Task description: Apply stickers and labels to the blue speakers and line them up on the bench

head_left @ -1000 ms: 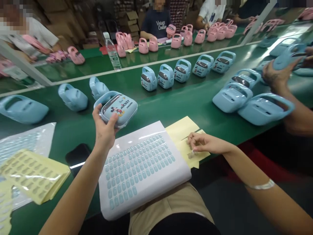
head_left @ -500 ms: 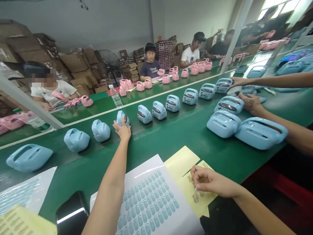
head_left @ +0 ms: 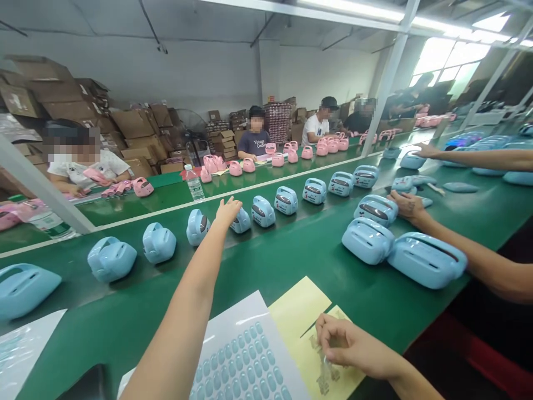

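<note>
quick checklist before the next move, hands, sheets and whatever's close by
1. Left hand at a blue case in the row: ok.
2. Left-hand grip firm: cannot tell; the fingers' hold is partly hidden.
3. Right hand over the yellow sheets, fingers curled: ok. Anything pinched: cannot tell.
4. White sheet bearing blue ovals: ok.
5. Water bottle upright, apart from the left hand: ok.
6. Co-worker's tattooed hand apart from both: ok.
</note>
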`<state>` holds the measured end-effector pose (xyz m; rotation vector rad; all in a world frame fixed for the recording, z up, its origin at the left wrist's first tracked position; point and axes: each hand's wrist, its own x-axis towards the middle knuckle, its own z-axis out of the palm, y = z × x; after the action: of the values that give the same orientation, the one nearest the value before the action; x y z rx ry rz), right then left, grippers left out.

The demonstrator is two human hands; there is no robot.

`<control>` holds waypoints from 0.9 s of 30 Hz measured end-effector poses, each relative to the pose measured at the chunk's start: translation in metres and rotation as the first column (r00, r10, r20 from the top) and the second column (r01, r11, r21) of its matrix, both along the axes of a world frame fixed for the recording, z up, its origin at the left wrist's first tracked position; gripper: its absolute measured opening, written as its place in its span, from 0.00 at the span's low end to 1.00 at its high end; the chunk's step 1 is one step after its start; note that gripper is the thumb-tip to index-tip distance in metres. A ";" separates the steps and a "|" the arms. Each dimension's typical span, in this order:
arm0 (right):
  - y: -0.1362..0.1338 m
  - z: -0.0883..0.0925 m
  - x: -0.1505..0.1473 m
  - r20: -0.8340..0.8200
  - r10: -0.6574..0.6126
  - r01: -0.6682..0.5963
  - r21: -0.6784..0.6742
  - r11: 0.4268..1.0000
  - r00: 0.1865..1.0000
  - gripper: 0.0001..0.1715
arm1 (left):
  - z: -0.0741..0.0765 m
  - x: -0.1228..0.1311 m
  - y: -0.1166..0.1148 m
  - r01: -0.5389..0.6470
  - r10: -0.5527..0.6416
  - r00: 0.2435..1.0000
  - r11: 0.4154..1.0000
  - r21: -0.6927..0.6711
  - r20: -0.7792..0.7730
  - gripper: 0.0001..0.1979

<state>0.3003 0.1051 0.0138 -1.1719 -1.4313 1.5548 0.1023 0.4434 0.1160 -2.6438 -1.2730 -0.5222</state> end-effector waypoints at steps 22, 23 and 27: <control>-0.008 0.083 -0.050 0.193 -0.073 -0.034 0.500 0.865 0.979 0.09 | -0.039 -0.080 -0.191 0.376 -0.222 0.924 0.359 -0.855 0.313 0.21; -0.009 0.089 -0.057 0.207 -0.071 -0.046 0.516 0.856 0.976 0.08 | -0.040 -0.081 -0.193 0.400 -0.220 0.914 0.344 -0.850 0.341 0.22; -0.007 0.099 -0.074 0.281 -0.107 -0.050 0.501 0.864 0.954 0.05 | -0.039 -0.084 -0.195 0.466 -0.233 0.882 0.300 -0.833 0.409 0.25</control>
<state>0.2259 0.0979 0.1125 -1.1216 -1.8666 0.9074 0.0182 0.2482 0.0767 -4.0169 -1.2239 -0.0807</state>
